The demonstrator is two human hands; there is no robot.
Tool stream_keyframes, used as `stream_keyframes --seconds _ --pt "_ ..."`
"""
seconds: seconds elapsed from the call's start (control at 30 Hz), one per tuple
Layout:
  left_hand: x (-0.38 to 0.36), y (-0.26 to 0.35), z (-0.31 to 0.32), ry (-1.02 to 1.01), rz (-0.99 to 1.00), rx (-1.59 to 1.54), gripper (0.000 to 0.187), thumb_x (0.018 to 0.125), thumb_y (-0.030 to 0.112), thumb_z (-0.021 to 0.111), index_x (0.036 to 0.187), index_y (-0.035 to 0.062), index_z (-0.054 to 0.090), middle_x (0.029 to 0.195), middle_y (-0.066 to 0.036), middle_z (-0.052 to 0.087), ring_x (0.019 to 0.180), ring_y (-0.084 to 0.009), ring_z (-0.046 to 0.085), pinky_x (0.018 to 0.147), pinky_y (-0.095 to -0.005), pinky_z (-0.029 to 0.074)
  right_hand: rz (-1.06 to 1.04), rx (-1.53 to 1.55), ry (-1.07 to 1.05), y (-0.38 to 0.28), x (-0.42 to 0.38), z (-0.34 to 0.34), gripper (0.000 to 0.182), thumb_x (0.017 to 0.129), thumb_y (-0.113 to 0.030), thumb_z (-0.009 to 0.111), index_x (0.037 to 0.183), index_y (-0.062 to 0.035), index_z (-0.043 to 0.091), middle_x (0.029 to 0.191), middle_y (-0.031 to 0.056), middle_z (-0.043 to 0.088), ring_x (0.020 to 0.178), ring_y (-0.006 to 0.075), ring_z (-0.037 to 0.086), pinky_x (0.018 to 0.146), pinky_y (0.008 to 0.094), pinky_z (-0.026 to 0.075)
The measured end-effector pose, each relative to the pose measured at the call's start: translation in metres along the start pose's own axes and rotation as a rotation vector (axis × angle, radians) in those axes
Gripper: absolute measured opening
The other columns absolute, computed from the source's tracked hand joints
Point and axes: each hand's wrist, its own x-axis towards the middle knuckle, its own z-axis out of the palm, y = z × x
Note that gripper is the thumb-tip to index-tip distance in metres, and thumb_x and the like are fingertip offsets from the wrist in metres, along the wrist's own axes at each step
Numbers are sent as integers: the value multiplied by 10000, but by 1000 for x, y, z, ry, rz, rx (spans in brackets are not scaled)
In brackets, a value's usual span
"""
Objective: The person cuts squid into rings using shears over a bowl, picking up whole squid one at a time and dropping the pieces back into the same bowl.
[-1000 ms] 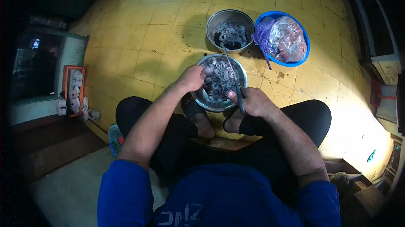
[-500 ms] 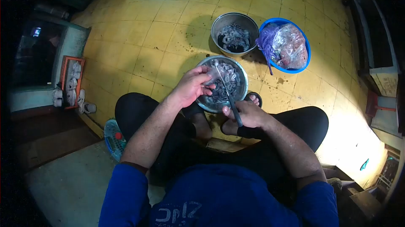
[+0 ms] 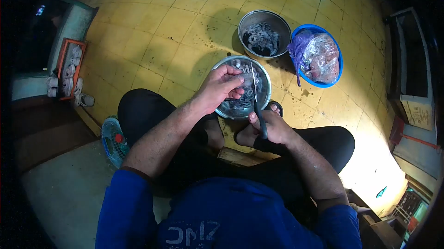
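A round metal bowl [image 3: 264,103] with pale, ring-like pieces in dark liquid stands on the floor between the feet. Over its left part, my left hand [image 3: 223,85] pinches a pale, translucent piece [image 3: 246,80] between thumb and fingers. At the bowl's right edge, my right hand [image 3: 272,126] is wrapped round the dark handle of a long, thin-bladed tool [image 3: 255,92], which looks like scissors or a knife. The blade points away from me across the bowl, close beside the pale piece. Whether it touches the piece is hard to tell.
Behind the bowl stands a deeper pot [image 3: 252,51] of pale pieces. A blue basin [image 3: 341,66] holding plastic-wrapped contents and a purple bag [image 3: 299,51] is to its right. A teal basket [image 3: 111,142] is by the left knee; an orange shoe rack [image 3: 61,66] stands far left.
The view has shifted slightly. The blade has turned from slanting left to pointing nearly straight away from me. My left hand still pinches the pale piece.
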Motion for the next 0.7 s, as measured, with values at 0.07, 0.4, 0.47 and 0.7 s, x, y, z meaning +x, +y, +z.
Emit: stream_keyframes --seconds 0.07,0.4,0.47,0.7 --pt "0 -1 0 -5 14 -8 200 910 89 621 1081 60 522 926 -41 600 676 -91 584 592 -243 523 10 1 15 1 -1 2 711 931 -644 368 744 2 600 649 91 614 674 205 632 631 341 484" --pt "5 7 -9 -5 -13 265 174 885 96 637 1035 31 576 810 -30 597 607 -74 554 530 -223 486 63 47 26 -6 -6 1 641 912 -607 480 644 -29 560 552 36 576 534 140 598 528 283 472" --pt "4 6 -9 -39 -29 353 171 879 97 644 1019 21 583 813 -39 601 607 -77 559 528 -225 494 64 65 27 -1 -3 4 644 909 -609 485 633 -31 556 551 38 578 530 137 596 522 282 470" --pt "5 2 -7 19 -32 255 196 886 86 626 1051 -4 569 847 -60 601 643 -90 574 543 -233 503 48 141 -38 -14 -8 -12 699 897 -660 444 635 -23 565 563 54 589 536 154 596 528 299 471"
